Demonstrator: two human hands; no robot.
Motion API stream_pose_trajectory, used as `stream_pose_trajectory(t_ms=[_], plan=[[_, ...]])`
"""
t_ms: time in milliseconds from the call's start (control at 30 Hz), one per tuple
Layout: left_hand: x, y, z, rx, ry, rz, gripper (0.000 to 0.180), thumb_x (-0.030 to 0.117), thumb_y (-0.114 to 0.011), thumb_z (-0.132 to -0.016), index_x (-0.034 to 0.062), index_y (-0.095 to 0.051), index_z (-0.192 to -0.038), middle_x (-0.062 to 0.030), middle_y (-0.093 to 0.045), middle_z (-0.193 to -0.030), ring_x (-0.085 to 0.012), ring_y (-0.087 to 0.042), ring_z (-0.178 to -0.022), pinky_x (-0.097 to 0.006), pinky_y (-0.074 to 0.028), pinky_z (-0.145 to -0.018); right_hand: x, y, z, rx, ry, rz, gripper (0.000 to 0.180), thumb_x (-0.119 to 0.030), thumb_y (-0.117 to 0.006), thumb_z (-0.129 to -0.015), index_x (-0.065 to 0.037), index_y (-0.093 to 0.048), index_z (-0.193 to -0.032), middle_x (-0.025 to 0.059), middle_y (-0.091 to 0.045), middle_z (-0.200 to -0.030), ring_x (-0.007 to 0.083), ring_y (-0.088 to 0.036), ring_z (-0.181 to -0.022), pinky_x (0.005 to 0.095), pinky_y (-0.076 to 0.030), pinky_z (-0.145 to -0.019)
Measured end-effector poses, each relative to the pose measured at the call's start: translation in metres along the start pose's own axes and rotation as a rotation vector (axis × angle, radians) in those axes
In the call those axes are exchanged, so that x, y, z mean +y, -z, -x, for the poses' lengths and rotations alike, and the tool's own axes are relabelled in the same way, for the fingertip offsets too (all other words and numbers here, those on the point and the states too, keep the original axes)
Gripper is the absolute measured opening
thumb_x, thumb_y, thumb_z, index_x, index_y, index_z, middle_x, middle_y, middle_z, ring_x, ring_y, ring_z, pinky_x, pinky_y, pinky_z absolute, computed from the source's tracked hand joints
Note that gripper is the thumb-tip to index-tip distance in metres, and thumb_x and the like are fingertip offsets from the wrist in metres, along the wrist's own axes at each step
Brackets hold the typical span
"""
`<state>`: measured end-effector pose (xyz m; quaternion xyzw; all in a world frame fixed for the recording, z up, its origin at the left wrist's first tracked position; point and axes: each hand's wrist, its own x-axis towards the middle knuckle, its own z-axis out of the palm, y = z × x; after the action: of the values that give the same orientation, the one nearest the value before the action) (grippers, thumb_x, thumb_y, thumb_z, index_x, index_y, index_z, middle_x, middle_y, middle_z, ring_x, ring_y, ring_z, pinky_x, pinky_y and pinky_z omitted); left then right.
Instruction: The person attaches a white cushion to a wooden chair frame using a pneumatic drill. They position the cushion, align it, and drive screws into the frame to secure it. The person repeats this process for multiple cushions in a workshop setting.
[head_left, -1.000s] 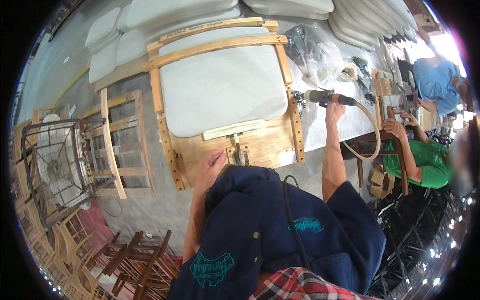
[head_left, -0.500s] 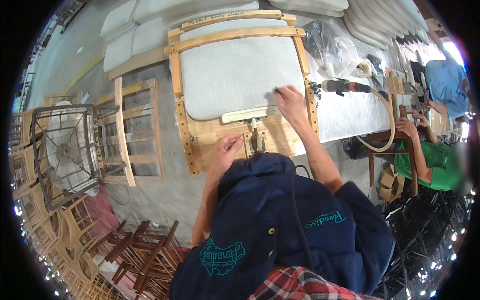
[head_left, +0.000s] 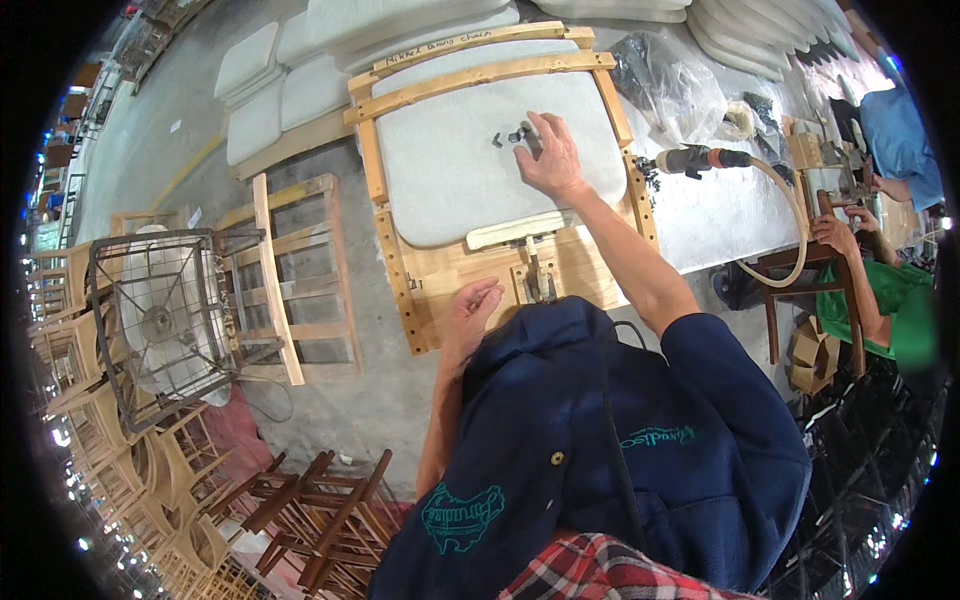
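A pale grey upholstered seat pad (head_left: 440, 170) lies within a wooden frame jig (head_left: 400, 285). My right hand (head_left: 550, 160) is over the pad with thumb and fingers spread. Small dark pieces (head_left: 516, 136), perhaps screws, are on the pad by its fingertips. Below the pad's near edge, a toggle clamp (head_left: 537, 270) with a padded cream bar (head_left: 520, 230) presses toward it. My left hand (head_left: 474, 308) is left of the clamp, above the wooden base. Its fingers are curled together, and whatever they may hold is hidden.
A power driver (head_left: 705, 160) with a hose lies right of the jig, near clear plastic wrap (head_left: 670, 85). Stacked pads (head_left: 255, 100) stand behind. On the left are a caged fan (head_left: 160, 320) and a wooden pallet (head_left: 300, 250). Two people work at the right beside a dark chair frame (head_left: 850, 310).
My right hand has moved away from me across the pad and its fingers have spread. Dark pieces now show on the pad there. My left hand's fingers have curled closer together.
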<state>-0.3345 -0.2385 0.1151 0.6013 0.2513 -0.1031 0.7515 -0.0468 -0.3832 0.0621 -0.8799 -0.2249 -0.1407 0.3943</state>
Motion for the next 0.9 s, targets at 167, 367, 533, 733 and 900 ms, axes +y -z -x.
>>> stream_pose_trajectory(t_ms=[167, 367, 533, 733, 900], plan=[[0.007, 0.002, -0.016, -0.040, -0.045, -0.045, 0.036, 0.018, -0.067, -0.102, -0.0041, -0.062, -0.131, -0.0145, -0.072, -0.120, -0.0162, -0.066, -0.112, -0.029, -0.050, -0.100, 0.012, 0.024, -0.006, -0.148, 0.075, 0.259, 0.073, -0.051, -0.075, -0.079, -0.007, -0.058, -0.135, 0.0199, -0.052, -0.136, 0.0370, -0.046, -0.128, 0.0507, -0.034, -0.111], [0.049, -0.005, -0.074, -0.020, -0.164, -0.333, 0.042, 0.024, -0.071, -0.099, -0.0045, -0.063, -0.129, -0.0150, -0.073, -0.117, -0.0172, -0.069, -0.105, -0.030, -0.053, -0.093, 0.017, 0.019, -0.003, -0.091, 0.112, 0.276, 0.072, -0.055, -0.073, -0.080, -0.007, -0.060, -0.132, 0.0215, -0.050, -0.140, 0.0386, -0.043, -0.135, 0.0508, -0.033, -0.113], [0.089, -0.026, -0.150, 0.045, -0.363, -0.749, 0.045, 0.027, -0.072, -0.094, -0.0002, -0.065, -0.129, -0.0155, -0.073, -0.120, -0.0235, -0.070, -0.111, -0.033, -0.053, -0.096, 0.025, 0.017, -0.003, -0.059, 0.102, 0.286, 0.069, -0.055, -0.073, -0.080, -0.007, -0.061, -0.128, 0.0220, -0.052, -0.140, 0.0389, -0.043, -0.135, 0.0507, -0.033, -0.113], [0.110, -0.049, -0.212, 0.219, -0.551, -1.022, 0.041, 0.030, -0.072, -0.089, 0.0084, -0.069, -0.124, -0.0148, -0.070, -0.119, -0.0306, -0.068, -0.109, -0.041, -0.053, -0.094, 0.022, 0.017, -0.004, -0.054, 0.128, 0.267, 0.072, -0.056, -0.075, -0.081, -0.007, -0.060, -0.132, 0.0209, -0.052, -0.141, 0.0402, -0.046, -0.132, 0.0514, -0.037, -0.112], [0.114, -0.055, -0.234, 0.165, -0.517, -1.137, 0.034, 0.031, -0.072, -0.088, 0.0121, -0.075, -0.116, -0.0143, -0.069, -0.114, -0.0330, -0.068, -0.106, -0.044, -0.053, -0.092, 0.023, 0.017, -0.003, -0.036, 0.124, 0.263, 0.071, -0.055, -0.076, -0.080, -0.007, -0.061, -0.130, 0.0206, -0.053, -0.140, 0.0397, -0.047, -0.131, 0.0517, -0.037, -0.111]])
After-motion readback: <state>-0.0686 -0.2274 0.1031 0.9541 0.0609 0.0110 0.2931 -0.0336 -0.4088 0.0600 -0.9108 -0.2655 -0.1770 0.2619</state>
